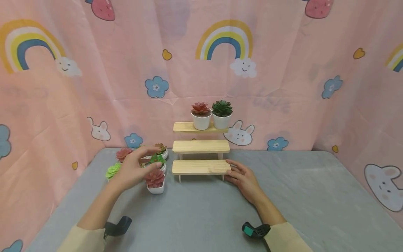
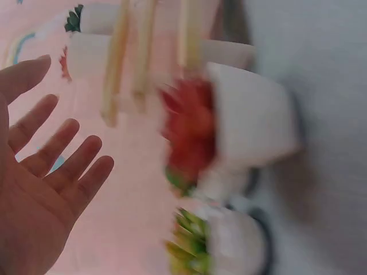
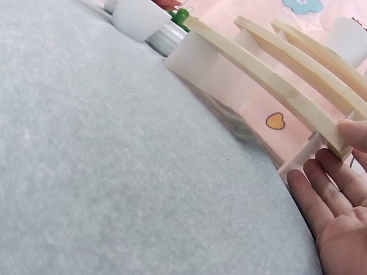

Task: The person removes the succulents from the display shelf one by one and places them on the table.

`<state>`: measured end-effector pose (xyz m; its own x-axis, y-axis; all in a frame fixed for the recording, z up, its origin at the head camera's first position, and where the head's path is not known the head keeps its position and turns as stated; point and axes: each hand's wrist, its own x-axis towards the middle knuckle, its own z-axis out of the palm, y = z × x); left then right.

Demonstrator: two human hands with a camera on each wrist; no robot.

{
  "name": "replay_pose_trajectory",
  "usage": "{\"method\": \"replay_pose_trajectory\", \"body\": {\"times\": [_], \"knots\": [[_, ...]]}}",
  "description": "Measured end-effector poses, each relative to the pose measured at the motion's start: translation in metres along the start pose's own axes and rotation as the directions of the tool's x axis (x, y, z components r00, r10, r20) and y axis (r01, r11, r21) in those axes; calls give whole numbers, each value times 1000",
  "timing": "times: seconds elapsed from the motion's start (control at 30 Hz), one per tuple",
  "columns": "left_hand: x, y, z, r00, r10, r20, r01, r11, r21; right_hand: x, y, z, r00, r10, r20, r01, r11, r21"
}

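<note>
A three-tier wooden display stand [image 1: 195, 167] stands on the grey table. On its top tier, a reddish potted succulent [image 1: 201, 117] sits to the left of a dark green potted succulent [image 1: 222, 114]. My right hand [image 1: 245, 182] holds the right end of the lowest board, thumb over the top and fingers beneath in the right wrist view. With fingers spread and nothing held, my left hand [image 1: 133, 171] hovers over the group of potted succulents left of the stand. Nearest to it are a pink succulent [image 1: 155, 179] in a white pot and a green succulent [image 1: 157, 160].
A light green succulent [image 1: 113, 170] and another pink succulent [image 1: 123, 154] are partly behind the left hand. At the back of the group is a brownish succulent [image 1: 161, 148]. A pink patterned curtain [image 1: 283, 80] hangs behind the table [image 1: 283, 189].
</note>
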<state>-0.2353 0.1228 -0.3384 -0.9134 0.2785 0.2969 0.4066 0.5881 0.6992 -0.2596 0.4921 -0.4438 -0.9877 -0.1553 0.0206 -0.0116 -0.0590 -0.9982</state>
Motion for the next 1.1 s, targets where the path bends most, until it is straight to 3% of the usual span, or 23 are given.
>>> {"method": "replay_pose_trajectory", "body": {"times": [0.23, 0.53, 0.77, 0.93, 1.1], "knots": [[51, 40, -3, 999, -3, 39, 3, 1000, -18, 1, -1, -5, 1000, -4, -7, 4, 1000, -9], [108, 70, 10, 999, 22, 39, -21, 1000, -22, 0, 0, -8, 1000, -9, 0, 9, 1000, -1], [139, 83, 24, 997, 64, 35, -63, 998, -26, -1, 1, -4, 1000, -11, 2, 11, 1000, 21], [157, 86, 34, 1000, 23, -7, -23, 1000, -18, 0, 2, -1, 1000, -5, -7, 6, 1000, 29], [169, 80, 43, 1000, -1, 5, 2, 997, -81, 0, 1, 0, 1000, -3, -8, 3, 1000, 28]]}}
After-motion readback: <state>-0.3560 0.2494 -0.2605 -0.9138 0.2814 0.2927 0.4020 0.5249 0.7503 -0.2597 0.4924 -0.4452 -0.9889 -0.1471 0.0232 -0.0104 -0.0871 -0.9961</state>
